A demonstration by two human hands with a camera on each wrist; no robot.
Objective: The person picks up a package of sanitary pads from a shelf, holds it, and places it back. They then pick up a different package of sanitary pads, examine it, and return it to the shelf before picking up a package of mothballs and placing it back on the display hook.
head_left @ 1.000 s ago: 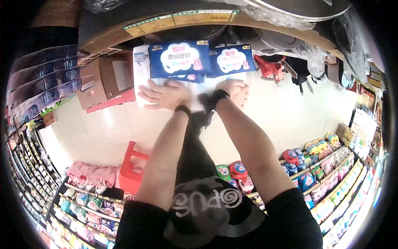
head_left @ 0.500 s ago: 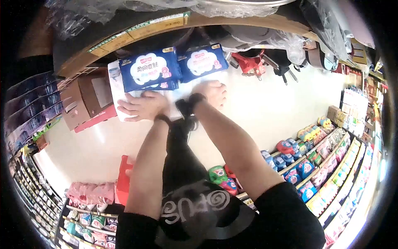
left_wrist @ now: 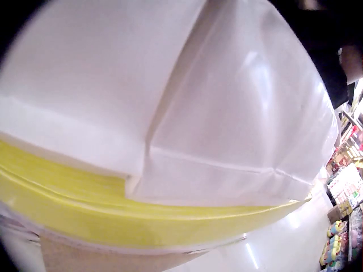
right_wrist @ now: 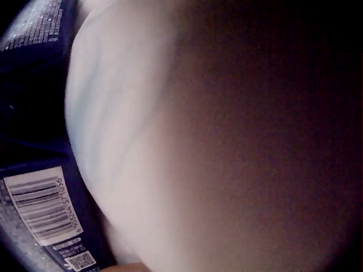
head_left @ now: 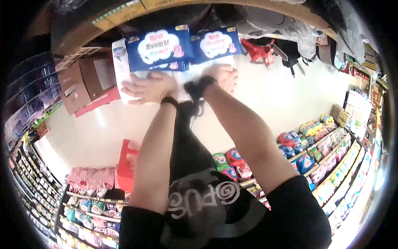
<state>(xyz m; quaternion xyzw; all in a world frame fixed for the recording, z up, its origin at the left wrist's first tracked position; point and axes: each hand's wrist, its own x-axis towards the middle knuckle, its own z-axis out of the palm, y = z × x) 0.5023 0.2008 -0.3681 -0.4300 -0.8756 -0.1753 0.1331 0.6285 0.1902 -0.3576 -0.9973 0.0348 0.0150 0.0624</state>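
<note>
Two blue printed packs (head_left: pixel 159 47) (head_left: pixel 215 43) lie side by side on a large white package (head_left: pixel 121 66), with part of another blue pack visible under the left one. My left hand (head_left: pixel 149 88) lies against the near side of the white package, fingers spread and fairly straight. At the package's right end, my right hand (head_left: pixel 223 76) grips it with bent fingers. The left wrist view shows white plastic (left_wrist: pixel 227 113) above a yellow band (left_wrist: pixel 170 226). In the right wrist view, a blurred pale surface hides the fingers beside a blue pack with a barcode (right_wrist: pixel 45 204).
A wooden-edged shelf (head_left: pixel 232 2) runs above the packs. Left stands an open cardboard box (head_left: pixel 85 83). A red stool (head_left: pixel 125 166) is on the pale floor (head_left: pixel 103 128). Stocked shelves (head_left: pixel 331 162) line the lower right, and bags (head_left: pixel 259 52) hang at the upper right.
The head view has shifted and turned, first one way and then partly back. Both hands keep their places on the white package, and the blue packs stay on top.
</note>
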